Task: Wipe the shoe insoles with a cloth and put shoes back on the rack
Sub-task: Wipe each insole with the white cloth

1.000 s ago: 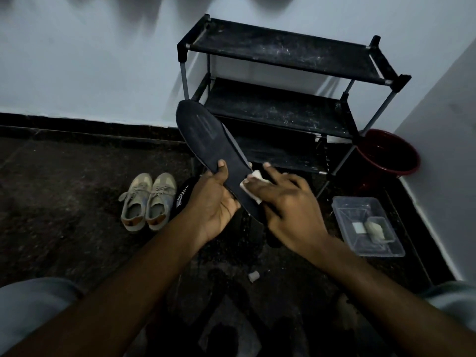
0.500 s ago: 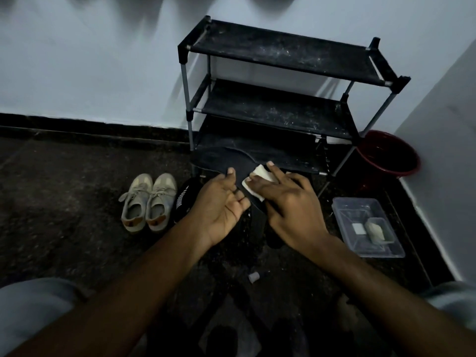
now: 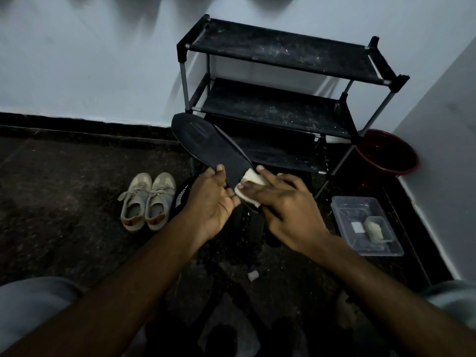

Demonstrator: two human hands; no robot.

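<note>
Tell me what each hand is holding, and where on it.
The left hand grips the black insole at its near end, thumb on top. The right hand holds a white cloth against that same end.

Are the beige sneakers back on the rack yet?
No, the beige sneakers sit on the floor, left of the rack.

The scene is dim, with a cold bluish tone. The pale wall is the brightest part, evenly and softly lit; the source of the light is not in view. Blurred dark shadows hang along its top edge. The floor is very dark and grainy, with little detail. The black insole almost merges with the black rack behind it, while the white cloth stands out clearly. The wide lens bends the rack posts outward, and the bottom edge is soft.
</note>
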